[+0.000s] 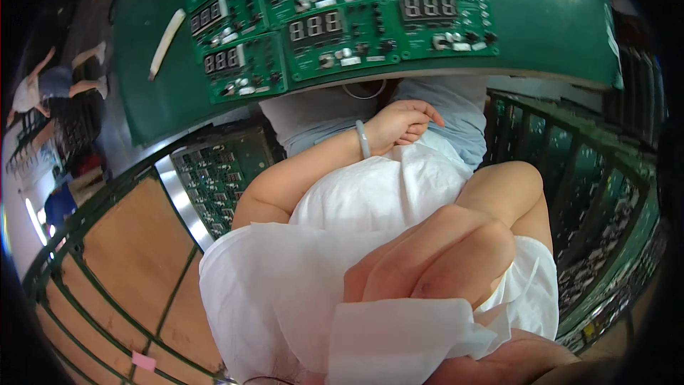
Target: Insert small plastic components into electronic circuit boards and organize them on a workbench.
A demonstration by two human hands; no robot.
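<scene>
My left hand (401, 125) rests over my lap below the table edge, with a pale bangle (363, 139) at its wrist. Its fingers are loosely curled and I see nothing in them. Close to the camera, my right hand (427, 260) is raised with its fingers bent together over a thin white sheet (399, 339). Whether this sheet is tissue or cloth I cannot tell; the fingertips are hidden. Several green circuit boards (342, 50) with digit displays lie side by side on the green tabletop (556, 43), beyond both hands.
A pale curved strip (167, 44) lies left of the boards. Racks of circuit boards stand at my left (214, 178) and right (591, 199). Green rails with a brown panel (139, 242) are at the lower left. Another person (53, 85) is far off at the left.
</scene>
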